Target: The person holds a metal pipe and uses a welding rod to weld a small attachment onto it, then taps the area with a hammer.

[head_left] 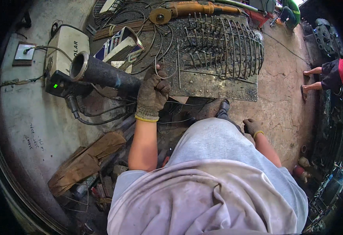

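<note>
My left hand (154, 94), in a brown knit glove with a yellow cuff, is raised at the near left corner of the metal work table (206, 89). Its fingers are closed round a thin bent metal rod (156, 58), which rises from the fist and curves in a hook beside it. Low at my right side hangs my right hand (252, 127), also gloved, with loosely parted fingers and no visible object in it. On the table lies a curved cage of metal bars (240, 49), with several short rods standing upright to its left.
An orange angle grinder (191, 8) lies at the table's far edge. Left of my left hand are a dark pipe (107, 74), a cream machine (67, 47) and black cables (105, 113). Another person's legs (316, 78) show at right; someone in green (293, 13) crouches farther off.
</note>
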A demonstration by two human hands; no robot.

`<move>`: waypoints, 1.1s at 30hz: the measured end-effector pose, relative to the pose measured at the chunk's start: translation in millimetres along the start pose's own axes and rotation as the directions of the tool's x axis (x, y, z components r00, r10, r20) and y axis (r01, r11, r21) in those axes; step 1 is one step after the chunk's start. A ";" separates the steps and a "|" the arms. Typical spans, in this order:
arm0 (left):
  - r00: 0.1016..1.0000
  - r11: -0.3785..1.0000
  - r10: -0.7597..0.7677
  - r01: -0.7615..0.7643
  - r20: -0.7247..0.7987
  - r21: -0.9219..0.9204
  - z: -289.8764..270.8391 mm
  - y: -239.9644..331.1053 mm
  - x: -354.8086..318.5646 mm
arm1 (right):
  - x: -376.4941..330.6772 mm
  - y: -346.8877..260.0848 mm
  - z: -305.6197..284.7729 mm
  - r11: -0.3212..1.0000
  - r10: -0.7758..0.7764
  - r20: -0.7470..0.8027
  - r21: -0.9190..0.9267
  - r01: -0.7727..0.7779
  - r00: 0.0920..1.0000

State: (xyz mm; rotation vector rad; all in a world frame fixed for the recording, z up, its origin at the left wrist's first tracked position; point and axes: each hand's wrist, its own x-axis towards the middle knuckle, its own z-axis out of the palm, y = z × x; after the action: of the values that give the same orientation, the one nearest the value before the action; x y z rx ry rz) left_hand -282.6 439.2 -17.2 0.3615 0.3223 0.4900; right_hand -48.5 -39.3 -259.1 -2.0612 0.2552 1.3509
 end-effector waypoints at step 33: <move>0.945 0.263 0.324 -0.130 0.040 0.956 0.5 -41.6 -7.8 | -26.1 3.1 29.3 0.984 -0.077 -0.080 -0.165 0.063 0.994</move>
State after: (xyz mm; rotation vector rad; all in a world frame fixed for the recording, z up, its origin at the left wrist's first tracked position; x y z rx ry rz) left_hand -272.4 400.9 -32.1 1.6240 0.7404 0.5730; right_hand -83.7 -28.5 -245.1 -2.2451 0.1110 1.2792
